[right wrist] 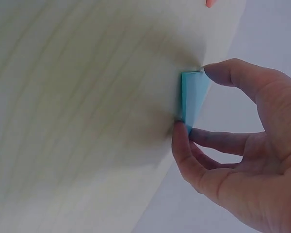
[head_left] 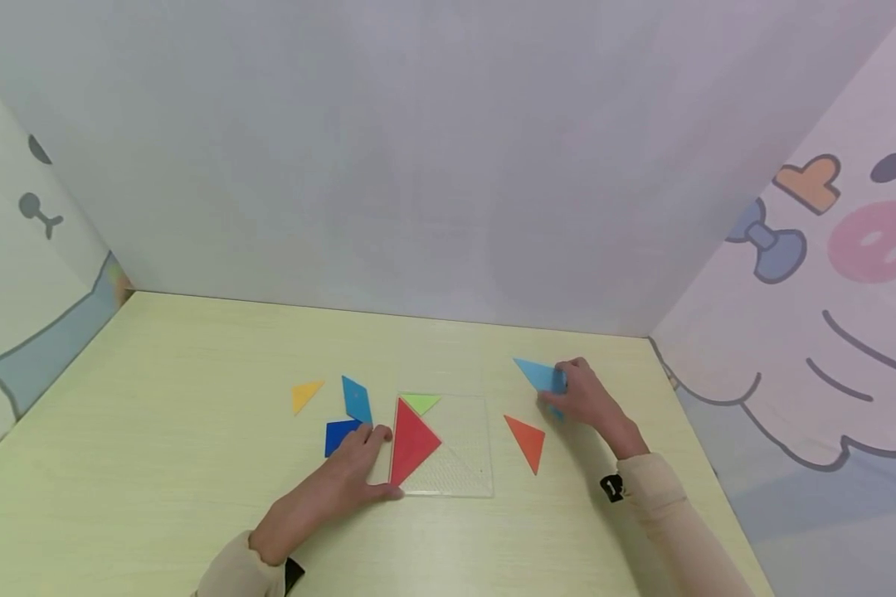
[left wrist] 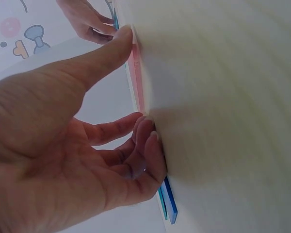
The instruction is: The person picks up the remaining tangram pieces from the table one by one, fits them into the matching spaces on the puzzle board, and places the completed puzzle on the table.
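Note:
A clear square tray [head_left: 466,474] lies on the table with a large red triangle [head_left: 412,444] along its left side and a light green triangle [head_left: 421,402] at its top left. My left hand [head_left: 353,468] rests at the tray's left edge, thumb by the lower left corner and the other fingers loosely bent farther up. Partly under that hand is a dark blue tile [head_left: 339,435]. Off to the right, my right hand [head_left: 586,393] pinches a large light blue triangle [head_left: 539,375] by its edges; the right wrist view shows this triangle [right wrist: 193,94] between thumb and fingers.
Left of the tray lie a small yellow-orange triangle [head_left: 306,395] and a blue parallelogram [head_left: 356,400]. An orange-red triangle [head_left: 528,442] is between the tray and my right hand. A plain grey wall [head_left: 448,166] rises behind the table [head_left: 209,373], with cartoon-printed panels at both sides.

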Tool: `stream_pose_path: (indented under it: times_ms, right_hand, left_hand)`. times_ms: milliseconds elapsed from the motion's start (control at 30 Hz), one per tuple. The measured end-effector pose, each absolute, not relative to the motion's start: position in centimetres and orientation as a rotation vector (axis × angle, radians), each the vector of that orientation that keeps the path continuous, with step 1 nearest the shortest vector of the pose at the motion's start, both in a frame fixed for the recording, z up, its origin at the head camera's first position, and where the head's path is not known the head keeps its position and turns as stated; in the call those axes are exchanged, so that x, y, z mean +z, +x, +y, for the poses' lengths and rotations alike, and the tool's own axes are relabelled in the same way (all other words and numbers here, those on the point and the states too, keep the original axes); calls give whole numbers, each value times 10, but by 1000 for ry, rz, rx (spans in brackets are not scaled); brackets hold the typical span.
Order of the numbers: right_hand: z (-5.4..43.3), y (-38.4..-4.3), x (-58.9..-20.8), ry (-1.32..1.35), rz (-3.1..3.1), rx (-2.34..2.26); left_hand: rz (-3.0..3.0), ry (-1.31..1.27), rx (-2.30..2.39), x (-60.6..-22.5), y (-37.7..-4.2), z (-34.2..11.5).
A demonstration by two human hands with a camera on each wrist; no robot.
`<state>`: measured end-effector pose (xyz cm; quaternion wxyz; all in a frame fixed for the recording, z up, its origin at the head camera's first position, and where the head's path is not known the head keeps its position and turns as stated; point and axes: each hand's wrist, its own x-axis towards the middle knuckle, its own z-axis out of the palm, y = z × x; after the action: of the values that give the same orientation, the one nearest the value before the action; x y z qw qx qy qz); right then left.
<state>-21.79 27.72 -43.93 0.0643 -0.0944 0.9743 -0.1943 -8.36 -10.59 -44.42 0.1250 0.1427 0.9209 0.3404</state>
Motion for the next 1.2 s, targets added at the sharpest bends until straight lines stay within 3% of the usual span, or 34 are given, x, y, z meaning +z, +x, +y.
stream_pose_path:
  times_ms: [1200]
  right_hand:
    - [281,-208,-434,-431,2923,-639]
  left_hand:
    - [2684,471,1020,-442,-81,-107]
